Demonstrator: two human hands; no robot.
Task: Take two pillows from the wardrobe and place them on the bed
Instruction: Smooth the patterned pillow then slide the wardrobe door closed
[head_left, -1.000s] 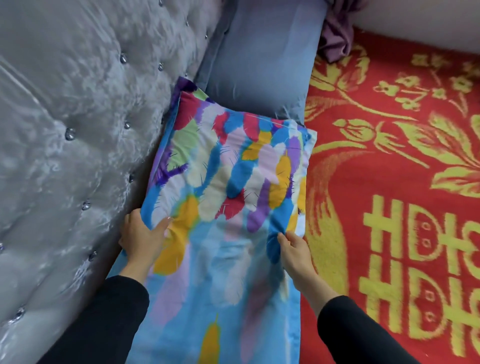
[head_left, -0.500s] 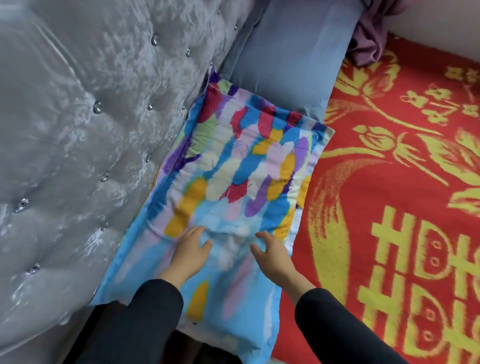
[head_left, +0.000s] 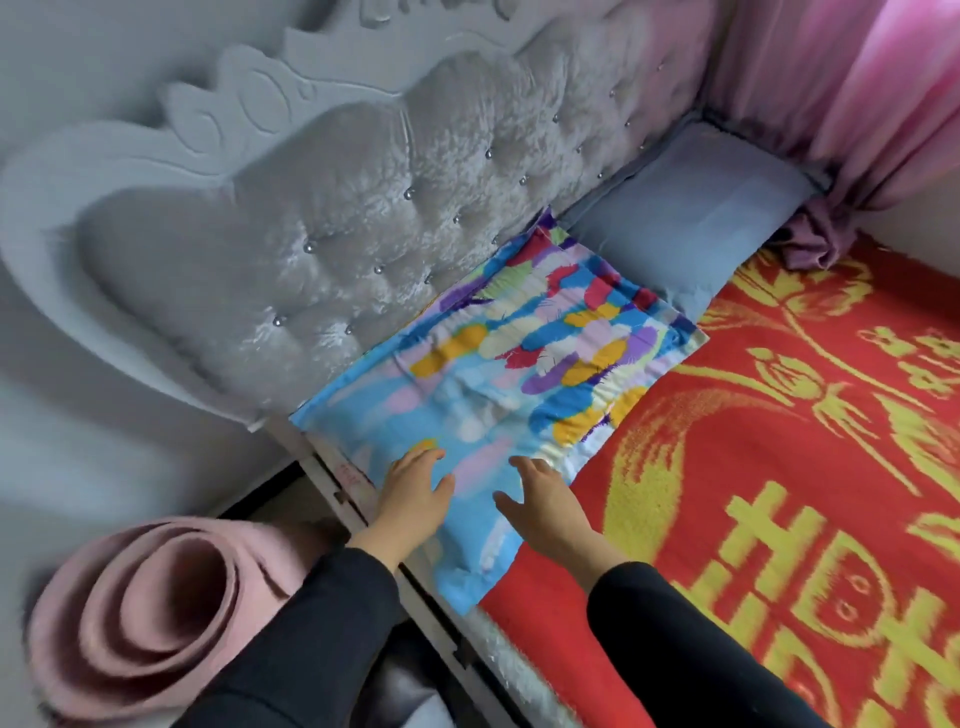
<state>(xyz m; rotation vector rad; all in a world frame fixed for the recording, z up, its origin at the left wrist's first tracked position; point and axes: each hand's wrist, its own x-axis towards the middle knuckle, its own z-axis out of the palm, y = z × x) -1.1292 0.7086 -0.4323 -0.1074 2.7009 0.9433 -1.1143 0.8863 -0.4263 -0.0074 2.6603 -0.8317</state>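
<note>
Your left hand (head_left: 413, 491) and right hand (head_left: 545, 501) lie flat, fingers spread, gripping nothing, on the feather-print pillow (head_left: 509, 364). Two pillows: it and one blue pillow (head_left: 691, 218).

The multicoloured pillow (head_left: 498, 384), light blue with feather-like strokes of yellow, purple, red and white, lies flat on the bed (head_left: 769, 467), one long edge against the tufted grey headboard (head_left: 322, 249). Its near end reaches the bed's edge. The grey-blue pillow (head_left: 691, 218) lies flat along the headboard too, beyond the multicoloured pillow, whose far end overlaps it.
</note>
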